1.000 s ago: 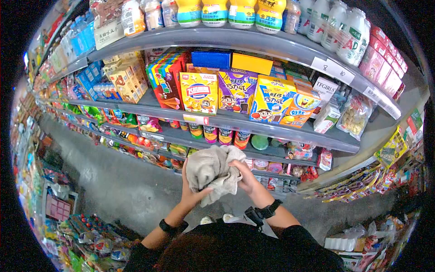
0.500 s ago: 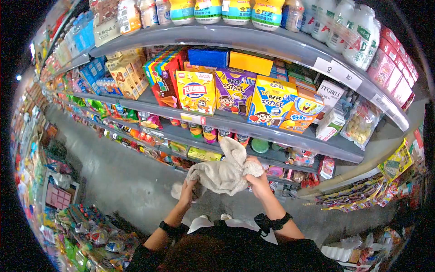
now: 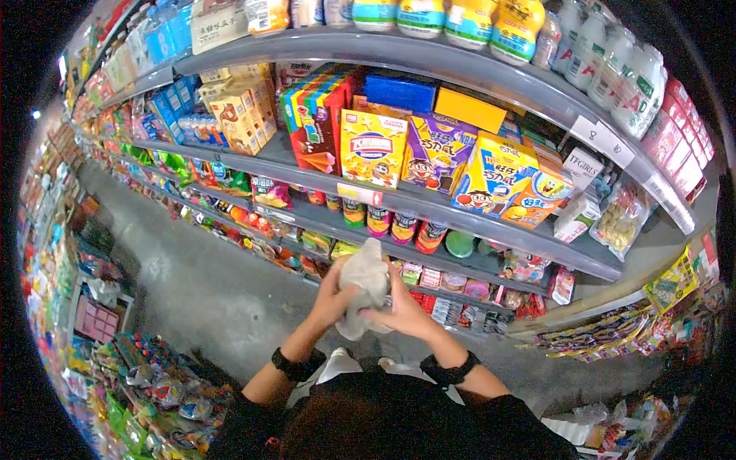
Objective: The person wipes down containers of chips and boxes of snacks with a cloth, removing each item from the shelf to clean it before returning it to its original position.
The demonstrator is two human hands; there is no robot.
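Note:
A light grey cloth (image 3: 365, 280) is bunched up between my two hands, in front of the lower shelves. My left hand (image 3: 331, 295) grips its left side, fingers wrapped round it. On the right side my right hand (image 3: 400, 307) holds the cloth, with the thumb pressed on its lower part. The cloth's top end sticks up above both hands, and a fold hangs below them. Just beyond it are canisters (image 3: 379, 221) on a lower shelf. Higher up stand a yellow snack box (image 3: 372, 149) and a purple box (image 3: 435, 153).
A grey shelf edge (image 3: 345, 47) curves across the top with bottles above. Bagged snacks (image 3: 621, 218) lie at the shelf's right end. Hanging packets (image 3: 613, 330) are at right, and piled goods (image 3: 153, 391) at lower left. My shoes stand on the grey floor (image 3: 199, 268).
My hands have come closer together, and the spread cloth is now bunched into a compact bundle. The view has shifted, so the shelf goods appear further right.

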